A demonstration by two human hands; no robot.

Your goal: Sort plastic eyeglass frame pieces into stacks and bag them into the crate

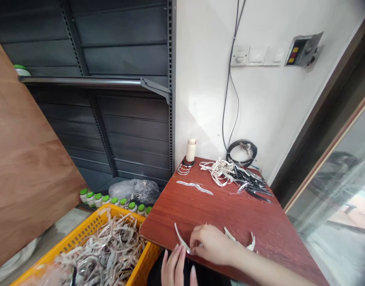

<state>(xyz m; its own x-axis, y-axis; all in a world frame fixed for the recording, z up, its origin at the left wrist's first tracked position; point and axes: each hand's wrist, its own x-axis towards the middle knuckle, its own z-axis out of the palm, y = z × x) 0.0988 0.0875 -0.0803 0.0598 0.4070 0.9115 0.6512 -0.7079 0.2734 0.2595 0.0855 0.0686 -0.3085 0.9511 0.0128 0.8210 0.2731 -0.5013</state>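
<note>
A thin, curved, whitish strip (180,237) rises from the table's front edge, its lower end at the fingertips of my right hand (210,242). That hand has its fingers curled and pinched together on the strip. Just to the left, my left hand (174,265) has its fingers stretched out and its thumb apart, the fingertips beside the strip's lower end. Whether they touch it, I cannot tell. Another pale curved strip (229,233) lies partly hidden behind my right forearm, its other end showing past the wrist. Farther back lies a flat silvery strip (196,186).
The red-brown table (167,210) meets a white wall. At its back are piled white strips (219,171), black strips (250,180), a cream cylinder (191,150) and a coiled cable (253,153). A yellow crate (81,230) full of strips stands left, near green-lidded jars (98,200).
</note>
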